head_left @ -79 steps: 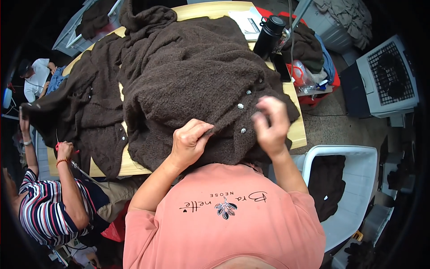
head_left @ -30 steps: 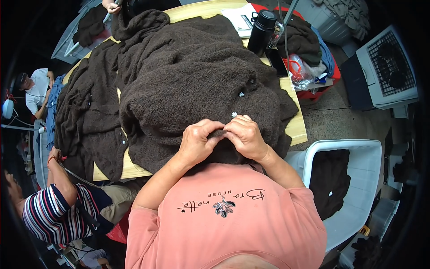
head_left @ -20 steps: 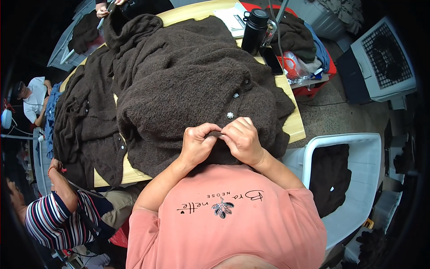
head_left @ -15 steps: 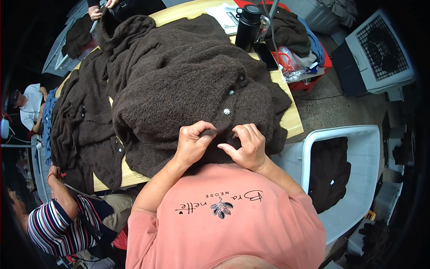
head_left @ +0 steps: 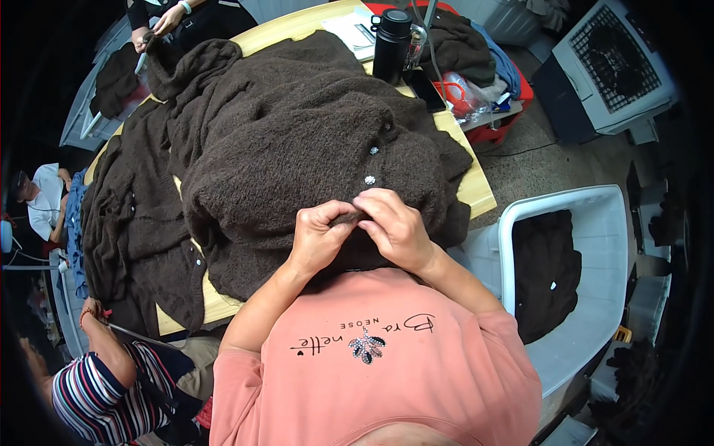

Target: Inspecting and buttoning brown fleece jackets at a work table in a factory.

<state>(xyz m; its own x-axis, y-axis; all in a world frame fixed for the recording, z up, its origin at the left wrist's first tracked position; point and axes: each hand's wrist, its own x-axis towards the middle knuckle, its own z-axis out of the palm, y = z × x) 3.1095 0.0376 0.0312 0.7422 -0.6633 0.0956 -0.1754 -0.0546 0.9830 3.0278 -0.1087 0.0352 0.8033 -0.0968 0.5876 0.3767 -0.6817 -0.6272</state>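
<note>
A dark brown knit cardigan (head_left: 275,141) lies heaped over the table in front of me. My left hand (head_left: 320,239) is closed, pinching its front edge between thumb and bent fingers. Right beside it, my right hand (head_left: 396,229) is closed on the same edge, its fingertips almost meeting the left ones. Just beyond the hands, a sparkly white button (head_left: 370,180) sits on the knit, with a smaller shiny button (head_left: 374,150) farther up. Whatever lies between my fingertips is hidden.
More brown knitwear (head_left: 141,215) covers the table's left. A black flask (head_left: 392,48) and a phone (head_left: 424,91) stand at the far right edge. A white bin (head_left: 599,256) holding a brown garment is at my right. Co-workers are at left, one in a striped shirt (head_left: 100,394).
My right hand has moved left and slightly up, from an open thumb-and-finger pose to a pinch on the cardigan edge beside my left hand. The left hand keeps its pinch.
</note>
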